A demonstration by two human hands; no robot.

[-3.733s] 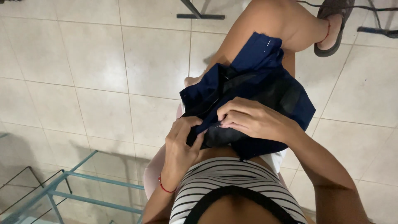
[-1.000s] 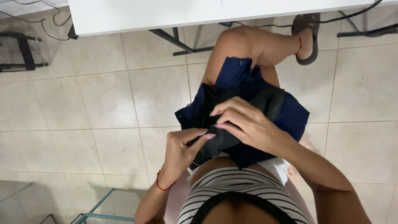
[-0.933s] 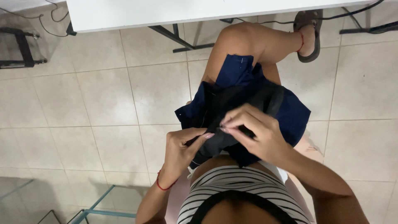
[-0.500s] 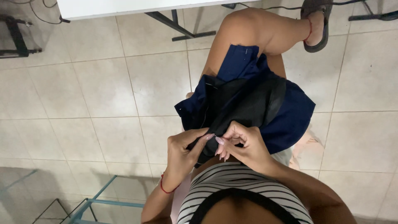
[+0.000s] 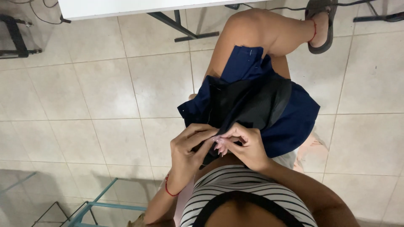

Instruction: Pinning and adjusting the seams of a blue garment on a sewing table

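Observation:
A navy blue garment (image 5: 290, 122) with a black lining (image 5: 248, 103) lies across my lap and raised knee. My left hand (image 5: 189, 147) pinches the near edge of the fabric, fingers curled around it. My right hand (image 5: 244, 145) meets it fingertip to fingertip at the same edge, gripping the cloth between thumb and fingers. Whether a needle or thread sits between the fingers is too small to tell. A red string bracelet circles my left wrist.
Beige floor tiles (image 5: 105, 88) spread to the left. A white table (image 5: 126, 6) with dark metal legs (image 5: 176, 25) stands at the top. A light blue metal frame (image 5: 97, 206) lies at the lower left. My sandalled foot (image 5: 320, 25) rests at the top right.
My right hand slid from the middle of the garment down toward my body and now meets my left hand at the near edge. The camera has shifted slightly.

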